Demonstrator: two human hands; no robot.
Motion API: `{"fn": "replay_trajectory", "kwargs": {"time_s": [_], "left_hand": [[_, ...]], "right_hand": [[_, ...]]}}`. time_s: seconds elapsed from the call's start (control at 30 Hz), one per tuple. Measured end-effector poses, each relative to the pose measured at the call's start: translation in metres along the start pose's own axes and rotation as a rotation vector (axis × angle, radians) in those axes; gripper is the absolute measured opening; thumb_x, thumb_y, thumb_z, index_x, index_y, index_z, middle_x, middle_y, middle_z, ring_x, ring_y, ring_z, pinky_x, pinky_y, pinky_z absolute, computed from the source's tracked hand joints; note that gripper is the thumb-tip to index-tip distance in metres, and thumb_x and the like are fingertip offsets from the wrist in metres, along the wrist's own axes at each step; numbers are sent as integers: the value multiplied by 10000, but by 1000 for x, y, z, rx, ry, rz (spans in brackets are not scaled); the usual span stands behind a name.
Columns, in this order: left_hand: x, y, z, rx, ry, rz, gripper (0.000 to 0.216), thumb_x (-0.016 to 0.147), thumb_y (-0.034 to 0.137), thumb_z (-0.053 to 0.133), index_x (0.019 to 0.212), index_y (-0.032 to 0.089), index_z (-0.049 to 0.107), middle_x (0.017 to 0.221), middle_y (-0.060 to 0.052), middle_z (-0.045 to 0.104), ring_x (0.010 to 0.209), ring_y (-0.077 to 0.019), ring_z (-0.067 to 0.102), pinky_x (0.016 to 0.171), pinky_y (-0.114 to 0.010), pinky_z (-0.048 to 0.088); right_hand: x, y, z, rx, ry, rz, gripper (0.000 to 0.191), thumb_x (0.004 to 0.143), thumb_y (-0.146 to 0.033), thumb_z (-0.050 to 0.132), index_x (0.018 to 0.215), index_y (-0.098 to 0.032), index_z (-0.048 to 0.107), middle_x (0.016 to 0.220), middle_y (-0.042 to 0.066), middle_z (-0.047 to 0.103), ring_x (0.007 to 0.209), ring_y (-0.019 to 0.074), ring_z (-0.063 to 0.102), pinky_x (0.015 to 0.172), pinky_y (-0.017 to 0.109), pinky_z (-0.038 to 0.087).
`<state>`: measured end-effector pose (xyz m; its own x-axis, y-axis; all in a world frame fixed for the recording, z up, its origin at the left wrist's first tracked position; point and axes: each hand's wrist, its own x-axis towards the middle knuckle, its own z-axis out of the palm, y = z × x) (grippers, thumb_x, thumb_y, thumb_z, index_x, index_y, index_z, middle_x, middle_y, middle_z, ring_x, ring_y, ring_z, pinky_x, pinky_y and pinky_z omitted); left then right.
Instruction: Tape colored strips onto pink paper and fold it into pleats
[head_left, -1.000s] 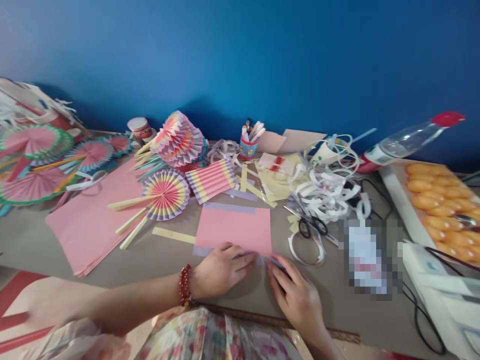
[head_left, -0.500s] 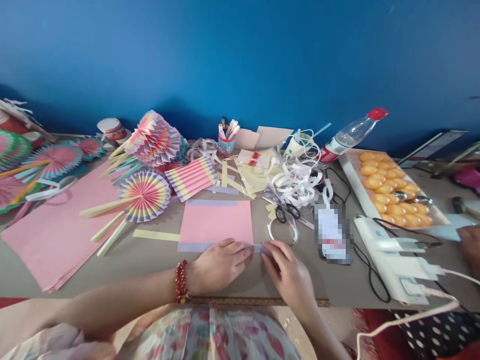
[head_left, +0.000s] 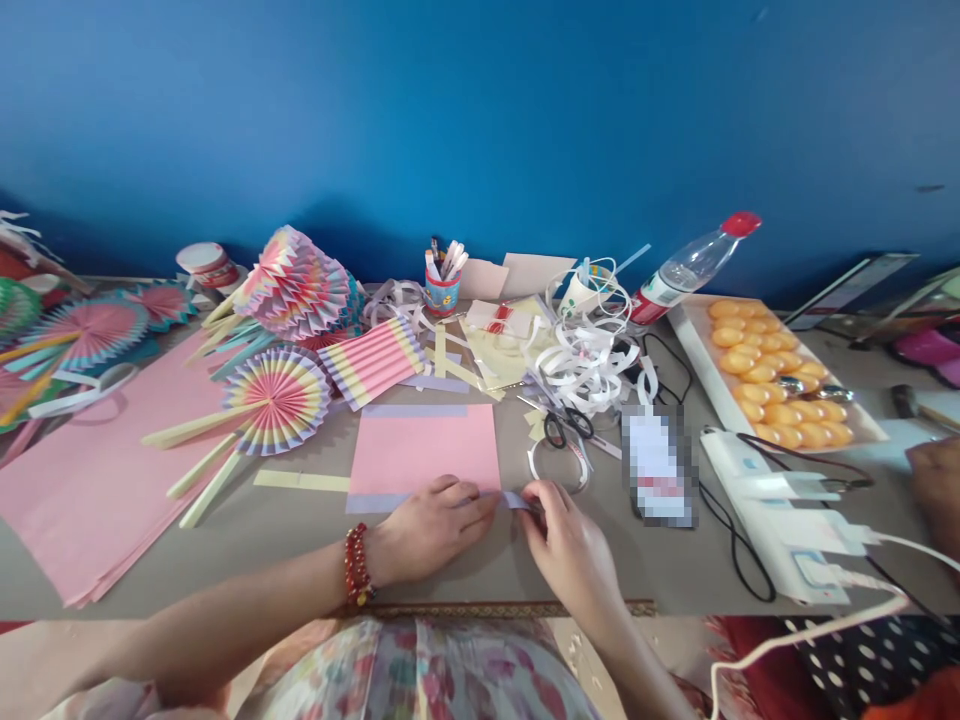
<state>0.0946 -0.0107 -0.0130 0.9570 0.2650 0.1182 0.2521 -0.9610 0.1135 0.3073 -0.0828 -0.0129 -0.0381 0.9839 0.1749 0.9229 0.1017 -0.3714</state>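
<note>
A pink paper sheet (head_left: 424, 450) lies flat before me, with a lilac strip (head_left: 412, 411) along its far edge. A second lilac paper strip (head_left: 375, 503) runs along the near edge and sticks out past the right corner. My left hand (head_left: 431, 530) rests on that near edge, fingers stretched out and pressing the strip down. The strip's free right end is pinched between thumb and fingers of my right hand (head_left: 566, 550), which partly hide it. A yellow paper strip (head_left: 300, 481) lies at the sheet's left. Black-handled scissors (head_left: 566, 428) and a white ring-shaped strip (head_left: 559, 470) lie beyond my right hand.
Pleated paper fans (head_left: 277, 400) and stacked pink sheets (head_left: 97, 490) fill the left. Behind are a pen cup (head_left: 442, 294), curled white strips (head_left: 585, 365) and a tilted bottle (head_left: 686, 270). At right lie a blurred-out phone (head_left: 657, 465), a power strip (head_left: 772, 520) and a tray (head_left: 694, 360).
My right hand's pinched strip end now stands slightly bent, with more of it showing between my hands. My left hand stays on the paper. The view has shifted slightly.
</note>
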Motion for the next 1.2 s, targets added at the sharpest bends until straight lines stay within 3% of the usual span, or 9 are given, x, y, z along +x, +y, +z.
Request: {"fn": "replay_trajectory", "kwargs": {"time_s": [0.13,0.3,0.4,0.6,0.8,1.2], "left_hand": [[-2,-1,7,-26,33,-15,285,1006,192,398,1254,164,537,1386,-69,528,1136,-198,505,982,-356,375],[-2,1,9,-101,44,-70,304,993,188,419,1280,169,514,1363,-76,545,1176,-200,510,1008,-366,388],[-3,1,6,-214,62,-126,355,943,193,494,1295,155,488,1305,-100,572,1165,-210,534,988,-363,432],[-4,0,4,-320,132,-181,485,936,176,484,1406,147,370,1300,-124,565,1169,-213,534,997,-378,458],[-3,2,9,-229,86,-208,351,941,167,485,1286,215,530,1317,-90,545,1159,-221,538,981,-388,475],[-1,0,7,-218,63,-176,367,963,170,465,1326,195,510,1292,-91,579,1159,-209,544,989,-372,461]], "right_hand": [[-2,2,3,-5,42,41,225,901,-154,419,1099,-198,515,936,61,654,715,187,641,588,268,439],[-4,-1,8,93,83,38,101,933,-190,461,956,-202,559,862,50,654,765,190,629,673,283,459],[-4,-6,11,147,75,-14,124,948,-187,469,917,-209,586,891,54,657,831,186,625,739,287,461],[-3,-10,16,137,83,-20,146,950,-203,472,899,-210,609,872,54,659,821,187,627,719,289,472],[-1,-10,17,135,77,-10,156,956,-210,481,882,-210,618,859,53,658,817,187,618,732,299,468],[-7,2,12,232,75,-130,235,934,-156,512,1058,-239,694,987,60,674,883,183,623,790,320,523]]}}
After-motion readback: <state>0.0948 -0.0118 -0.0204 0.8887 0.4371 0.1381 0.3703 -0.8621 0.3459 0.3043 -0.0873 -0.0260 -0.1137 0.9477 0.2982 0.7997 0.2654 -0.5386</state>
